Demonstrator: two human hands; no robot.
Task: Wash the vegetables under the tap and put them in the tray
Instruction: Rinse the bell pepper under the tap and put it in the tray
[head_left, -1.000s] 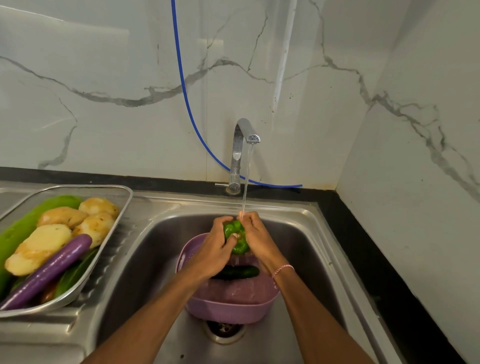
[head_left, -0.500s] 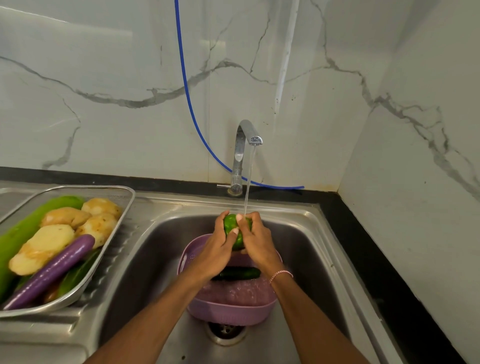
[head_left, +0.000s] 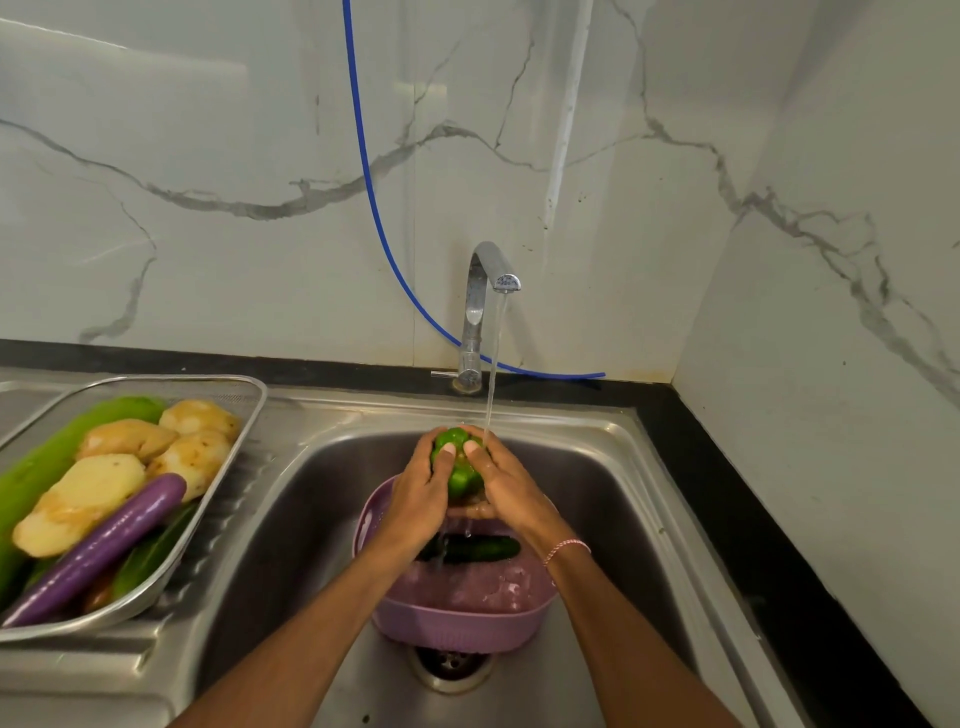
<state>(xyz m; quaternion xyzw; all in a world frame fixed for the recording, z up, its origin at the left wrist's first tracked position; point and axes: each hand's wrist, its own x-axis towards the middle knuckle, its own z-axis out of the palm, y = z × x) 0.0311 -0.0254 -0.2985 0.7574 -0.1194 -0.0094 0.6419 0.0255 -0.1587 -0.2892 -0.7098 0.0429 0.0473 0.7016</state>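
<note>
A green bell pepper (head_left: 459, 470) is cupped between my left hand (head_left: 418, 493) and my right hand (head_left: 506, 488), both closed around it above the sink. Water runs from the chrome tap (head_left: 480, 306) and lands on my right hand's fingers beside the pepper. Below my hands a pink plastic colander (head_left: 462, 621) stands in the steel sink (head_left: 613, 493) with a dark green cucumber (head_left: 478, 549) lying in it. On the left drainboard a steel mesh tray (head_left: 244, 410) holds potatoes (head_left: 83, 501), a purple aubergine (head_left: 104, 545) and long green vegetables (head_left: 47, 462).
A blue hose (head_left: 366, 171) hangs down the marble wall and runs behind the tap. A black counter strip (head_left: 737, 519) borders the sink at the back and right. The drain (head_left: 449, 665) shows just in front of the colander. The right wall stands close.
My hands have turned the pepper under the stream and shifted slightly; more of its green top shows between my fingers. Tray and colander have not moved.
</note>
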